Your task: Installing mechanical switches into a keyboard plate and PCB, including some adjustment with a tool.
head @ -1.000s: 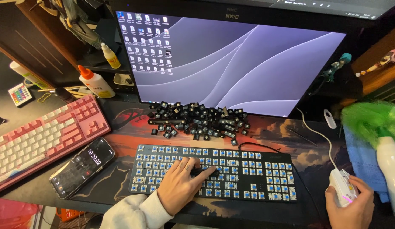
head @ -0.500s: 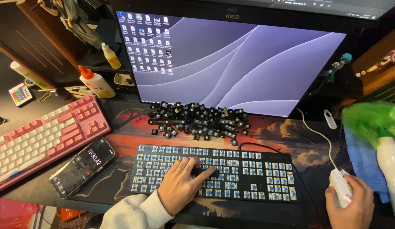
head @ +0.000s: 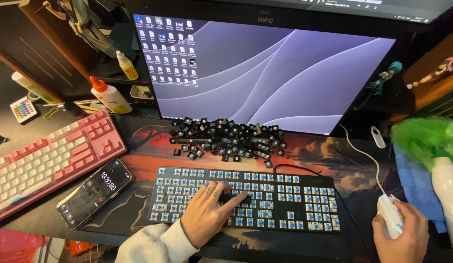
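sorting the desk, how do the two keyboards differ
The black keyboard has its keycaps off, blue switches bare; the pink keyboard has all its caps. The black one lies straight under the left hand; the pink one sits angled, untouched. Both rest on the desk.

looks like a home computer desk, someone's hobby setup. big monitor (head: pixel 265 73) showing a desktop full of icons, an illustrated desk mat (head: pixel 323 156) under a black keyboard (head: pixel 246 204) stripped down to blue switches, a pile of loose keycaps (head: pixel 226 139), a pink keyboard (head: pixel 46 160), glue bottles (head: pixel 109 95), anime figures (head: pixel 382 78) on the shelves, and a phone (head: pixel 95 192) lying alongside.
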